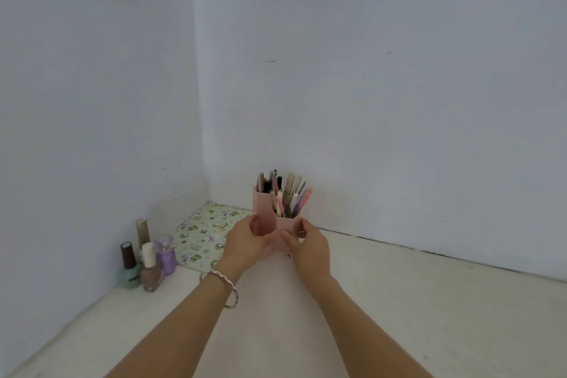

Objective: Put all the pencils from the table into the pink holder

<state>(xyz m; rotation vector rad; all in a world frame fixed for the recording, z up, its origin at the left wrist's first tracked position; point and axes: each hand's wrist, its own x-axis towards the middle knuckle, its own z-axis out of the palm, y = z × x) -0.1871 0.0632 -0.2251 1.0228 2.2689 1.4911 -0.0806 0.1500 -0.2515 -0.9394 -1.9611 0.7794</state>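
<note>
The pink holder (pixel 266 209) stands upright on the white table near the back wall, with two joined compartments. Several pencils and pens (pixel 290 193) stick up out of both compartments. My left hand (pixel 245 242) grips the holder's left side, and my right hand (pixel 308 247) grips its right side low down. The holder's base is hidden behind my fingers. I see no loose pencils on the table.
Several nail polish bottles (pixel 147 261) stand in a cluster at the left wall. A green floral sheet (pixel 204 233) lies flat in the corner, just left of the holder. White walls close off the left and back of the table (pixel 429 316).
</note>
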